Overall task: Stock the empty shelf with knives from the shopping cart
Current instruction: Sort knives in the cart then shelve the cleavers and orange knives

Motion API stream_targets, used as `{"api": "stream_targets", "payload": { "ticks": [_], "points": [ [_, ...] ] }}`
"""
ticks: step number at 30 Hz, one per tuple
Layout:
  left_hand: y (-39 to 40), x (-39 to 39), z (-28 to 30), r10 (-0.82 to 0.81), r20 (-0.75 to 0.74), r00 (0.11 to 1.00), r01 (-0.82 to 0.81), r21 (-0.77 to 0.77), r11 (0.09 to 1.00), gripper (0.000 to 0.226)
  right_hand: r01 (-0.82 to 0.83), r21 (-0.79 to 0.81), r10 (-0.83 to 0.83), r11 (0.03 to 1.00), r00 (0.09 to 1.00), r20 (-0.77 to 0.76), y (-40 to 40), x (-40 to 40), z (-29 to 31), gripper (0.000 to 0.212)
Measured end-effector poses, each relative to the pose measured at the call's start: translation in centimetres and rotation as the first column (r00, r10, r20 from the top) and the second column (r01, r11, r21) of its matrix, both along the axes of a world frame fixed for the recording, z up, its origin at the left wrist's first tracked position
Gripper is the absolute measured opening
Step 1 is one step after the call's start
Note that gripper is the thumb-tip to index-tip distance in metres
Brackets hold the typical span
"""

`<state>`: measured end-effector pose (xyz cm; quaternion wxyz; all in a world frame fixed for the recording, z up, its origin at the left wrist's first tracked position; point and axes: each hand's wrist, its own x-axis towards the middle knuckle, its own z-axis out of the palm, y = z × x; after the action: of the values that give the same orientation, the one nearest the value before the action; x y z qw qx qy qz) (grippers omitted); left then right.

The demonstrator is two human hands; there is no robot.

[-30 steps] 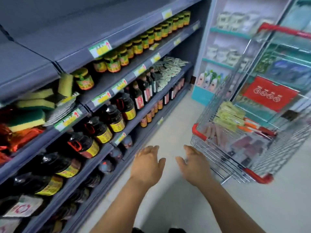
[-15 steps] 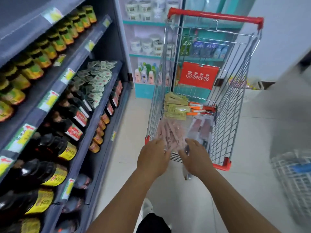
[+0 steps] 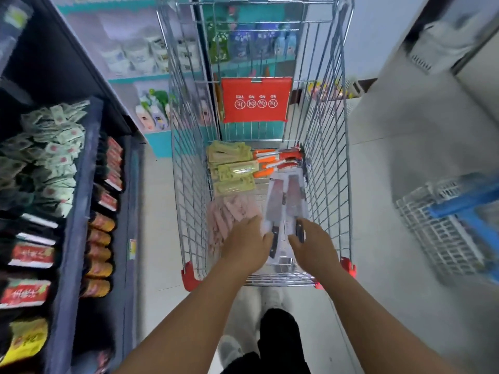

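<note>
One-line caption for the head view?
Both hands reach into the shopping cart onto packaged cleavers.

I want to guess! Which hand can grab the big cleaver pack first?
Probably the right hand: its fingers already rest on the cleaver pack. The left hand sits half over the pink knives.

Two cleavers [image 3: 286, 201] in one clear pack between two hands, left hand [image 3: 247, 245], right hand [image 3: 313, 245], one shopping cart [image 3: 186, 163] around them
</note>
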<state>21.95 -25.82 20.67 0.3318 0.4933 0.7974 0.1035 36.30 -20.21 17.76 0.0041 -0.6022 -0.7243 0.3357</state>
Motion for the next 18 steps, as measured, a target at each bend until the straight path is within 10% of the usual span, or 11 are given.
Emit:
{"api": "stream_targets", "payload": {
  "ticks": [18],
  "points": [
    [10.7, 1.6, -20.5, -0.033, -0.017, 0.999, 0.028, -0.272, 0.962, 0.045, 0.196, -0.177, -0.171, 0.964, 0.974, 0.145, 9.4, -1.9, -17.6, 0.063]
  ]
}}
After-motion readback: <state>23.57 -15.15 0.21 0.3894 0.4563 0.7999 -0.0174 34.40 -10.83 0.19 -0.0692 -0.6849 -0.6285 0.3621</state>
